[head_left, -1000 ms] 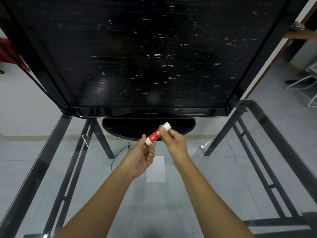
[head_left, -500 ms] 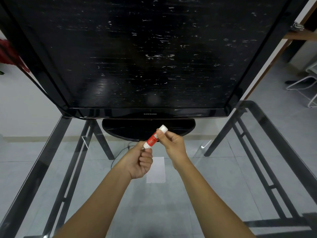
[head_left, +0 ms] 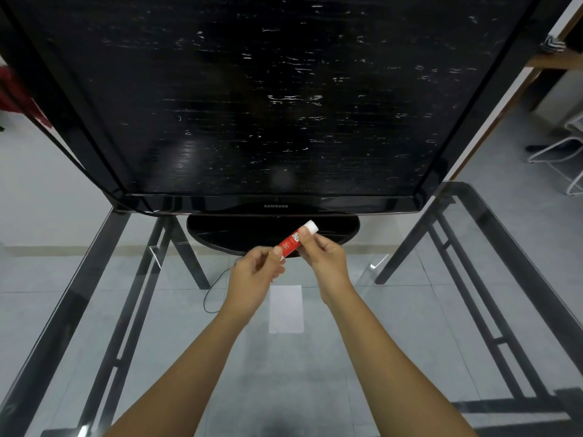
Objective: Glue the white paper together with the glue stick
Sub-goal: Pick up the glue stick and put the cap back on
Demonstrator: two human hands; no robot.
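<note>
A red glue stick (head_left: 291, 242) with a white cap at its upper right end is held tilted in the air above the glass table. My right hand (head_left: 321, 255) pinches it near the cap. My left hand (head_left: 255, 275) grips its lower end with thumb and fingers. A small white paper (head_left: 286, 310) lies flat on the glass just below and between my hands, untouched.
A large black TV (head_left: 271, 99) on an oval stand (head_left: 271, 231) fills the far side of the glass table (head_left: 410, 342). A thin black cable (head_left: 217, 288) runs under the glass. A white wire rack (head_left: 564, 152) stands on the floor at the right.
Both hands shifted slightly with the glue stick, and the left hand's fingers have re-gripped its lower end. The paper has not moved.
</note>
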